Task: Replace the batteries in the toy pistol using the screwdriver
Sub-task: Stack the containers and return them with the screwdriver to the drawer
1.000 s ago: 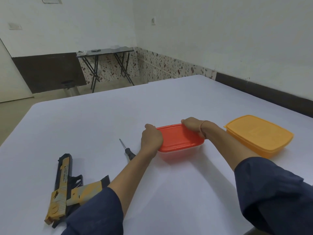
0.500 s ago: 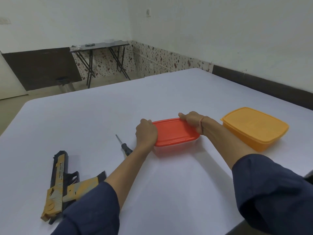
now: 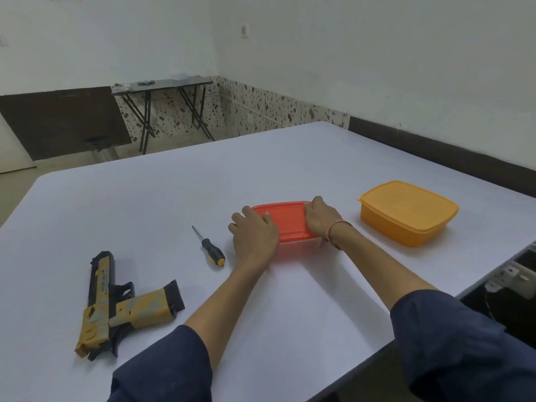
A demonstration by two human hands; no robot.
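Observation:
A black and yellow toy pistol [image 3: 116, 306] lies on its side at the near left of the white table [image 3: 174, 198]. A small screwdriver [image 3: 210, 248] with a black and yellow handle lies between the pistol and a clear box with a red lid [image 3: 287, 221]. My left hand [image 3: 255, 237] grips the box's left end. My right hand [image 3: 322, 217] grips its far right corner, fingers on the lid's edge. The lid sits on the box and what is inside is hidden.
A yellow lidded box [image 3: 406, 211] stands to the right of the red one. The table's right edge [image 3: 493, 274] drops off close beside it. A folding table [image 3: 165, 88] stands by the far wall.
Both hands have stayed on the red-lidded box. The camera has shifted, so the screwdriver handle, partly behind my left arm before, now shows in full.

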